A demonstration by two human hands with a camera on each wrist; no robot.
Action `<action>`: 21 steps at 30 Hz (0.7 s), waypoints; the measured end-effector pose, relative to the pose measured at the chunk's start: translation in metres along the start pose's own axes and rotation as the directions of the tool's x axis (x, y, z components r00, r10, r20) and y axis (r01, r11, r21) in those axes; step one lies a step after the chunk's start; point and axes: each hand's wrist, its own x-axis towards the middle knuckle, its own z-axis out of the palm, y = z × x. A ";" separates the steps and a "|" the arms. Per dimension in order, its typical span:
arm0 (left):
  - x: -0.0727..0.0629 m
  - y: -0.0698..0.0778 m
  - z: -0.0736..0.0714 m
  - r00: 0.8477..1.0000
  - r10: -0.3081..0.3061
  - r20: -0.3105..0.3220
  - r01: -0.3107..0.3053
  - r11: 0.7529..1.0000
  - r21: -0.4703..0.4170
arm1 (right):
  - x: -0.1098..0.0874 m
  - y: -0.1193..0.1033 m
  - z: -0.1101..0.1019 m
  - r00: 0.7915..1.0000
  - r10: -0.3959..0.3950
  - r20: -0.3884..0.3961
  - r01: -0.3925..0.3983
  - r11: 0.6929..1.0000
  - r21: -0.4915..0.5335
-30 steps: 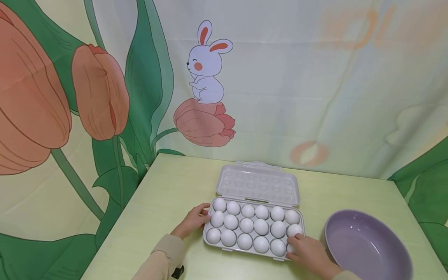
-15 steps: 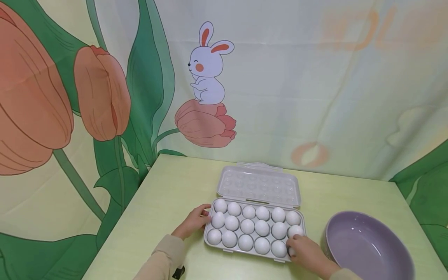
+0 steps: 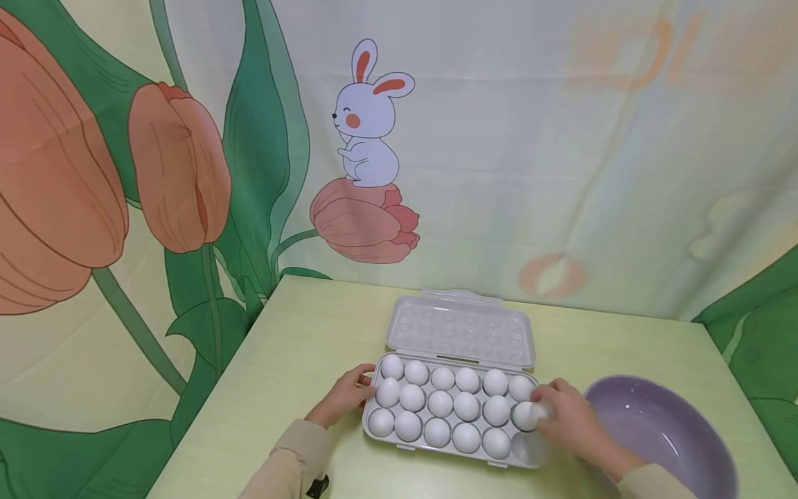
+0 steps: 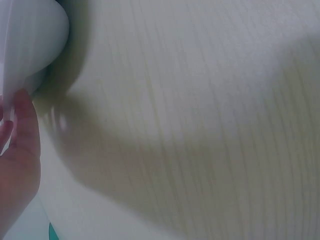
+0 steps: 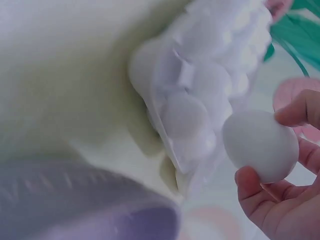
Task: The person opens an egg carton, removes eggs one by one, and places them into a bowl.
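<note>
A white plastic egg carton [image 3: 528,452] stands on the table with its lid [image 3: 463,330] folded back. White eggs [image 3: 466,406] sit in its cups; the front right cup is empty. My right hand [image 3: 570,419] holds one egg [image 5: 260,146] between thumb and fingers, over the carton's right end. In the right wrist view this egg is lifted out, apart from the carton. My left hand [image 3: 346,394] grips the carton's left edge, its fingers at the rim in the left wrist view.
A big purple bowl [image 3: 651,423] stands right of the carton, close by my right forearm. The pale yellow table [image 3: 299,326] meets a curtain [image 3: 499,173] printed with tulips and a rabbit at the back. Something small and black [image 3: 317,485] shows at my left sleeve.
My right hand has taken the egg out of the front right cup and moved it up and to the right. My left hand has stayed at the carton's left edge.
</note>
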 end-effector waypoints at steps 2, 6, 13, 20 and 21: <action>0.000 0.000 0.000 1.000 0.001 0.000 -0.001 1.000 0.003 | 0.002 0.002 -0.012 0.999 0.044 -0.015 -0.043 0.998 0.038; -0.002 0.001 0.000 1.000 0.007 0.002 -0.007 1.000 0.009 | 0.005 0.014 -0.030 0.995 0.095 -0.021 -0.092 0.989 0.117; 0.007 -0.011 0.003 1.000 -0.003 -0.014 0.004 1.000 0.019 | 0.000 0.046 -0.052 0.991 0.124 0.059 -0.136 0.939 0.317; 0.018 -0.028 0.004 1.000 0.001 -0.014 -0.001 1.000 0.014 | -0.006 0.082 -0.063 0.964 0.156 0.217 -0.240 0.862 0.447; 0.019 -0.028 0.004 1.000 0.001 -0.011 -0.001 1.000 0.010 | -0.007 0.086 -0.064 0.957 0.167 0.235 -0.260 0.853 0.452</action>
